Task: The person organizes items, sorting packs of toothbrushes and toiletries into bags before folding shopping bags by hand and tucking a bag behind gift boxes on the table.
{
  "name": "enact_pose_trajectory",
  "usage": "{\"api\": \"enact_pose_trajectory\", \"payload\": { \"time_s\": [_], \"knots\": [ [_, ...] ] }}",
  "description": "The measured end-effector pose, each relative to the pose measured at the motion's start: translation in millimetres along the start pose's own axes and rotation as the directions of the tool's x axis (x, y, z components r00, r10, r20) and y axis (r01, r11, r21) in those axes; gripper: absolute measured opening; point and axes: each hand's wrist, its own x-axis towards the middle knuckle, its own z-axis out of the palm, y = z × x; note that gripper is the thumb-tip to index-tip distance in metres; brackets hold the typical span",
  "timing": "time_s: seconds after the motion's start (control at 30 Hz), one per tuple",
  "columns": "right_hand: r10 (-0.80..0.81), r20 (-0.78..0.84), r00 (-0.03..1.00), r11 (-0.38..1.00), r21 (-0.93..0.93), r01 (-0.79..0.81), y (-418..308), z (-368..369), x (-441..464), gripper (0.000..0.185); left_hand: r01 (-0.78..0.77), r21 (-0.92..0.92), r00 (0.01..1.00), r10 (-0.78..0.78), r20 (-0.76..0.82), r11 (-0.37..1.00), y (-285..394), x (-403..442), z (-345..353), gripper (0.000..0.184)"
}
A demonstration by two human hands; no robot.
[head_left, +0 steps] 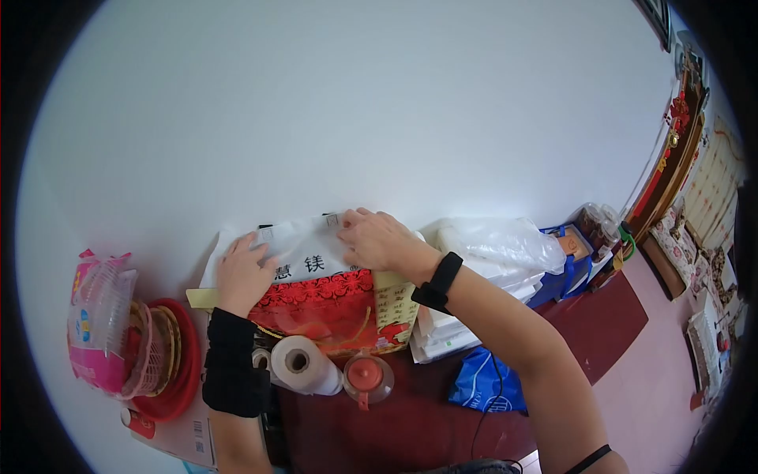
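Note:
A white bag [304, 253] with black printed characters lies across the top of a red patterned package [316, 304] against the wall. At its left side my left hand [246, 275] has its fingers bent onto the white bag, the thumb slightly apart. Over the bag's right part, my right hand [380, 239] is closed on it with curled fingers; the fingertips are partly hidden. Below stand a white roll [309, 367] with a hollow core and a clear glass pot with an orange lid [365, 374].
To the left, a pink-and-clear package [99, 324] stands by baskets [150, 347] and a red tray [189, 363]. White plastic bags [497, 245] are piled on the right, near a blue bag [485, 383] on the dark red table [387, 442]. A dark cable [480, 419] hangs nearby.

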Motion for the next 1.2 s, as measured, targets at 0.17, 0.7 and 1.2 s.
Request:
{"api": "enact_pose_trajectory", "payload": {
  "time_s": [0.17, 0.7, 1.2],
  "knots": [
    [-0.165, -0.36, 0.919, 0.969, 0.117, 0.219, 3, 21, 7, 0.034, 0.061, 0.099, 0.99, -0.073, 0.124, 0.993, -3, 0, -1, 0.053],
    [0.065, 0.299, 0.952, 0.948, 0.28, -0.153, 19, 27, 35, 0.042, 0.216, -0.032, 0.884, -0.182, 0.432, 0.976, -11, 25, -4, 0.059],
    [0.225, -0.045, 0.973, 0.949, 0.237, -0.208, 20, -4, -23, 0.073, 0.172, -0.071, 0.977, -0.161, 0.14, 0.982, -22, 23, 24, 0.067]
  ]
}}
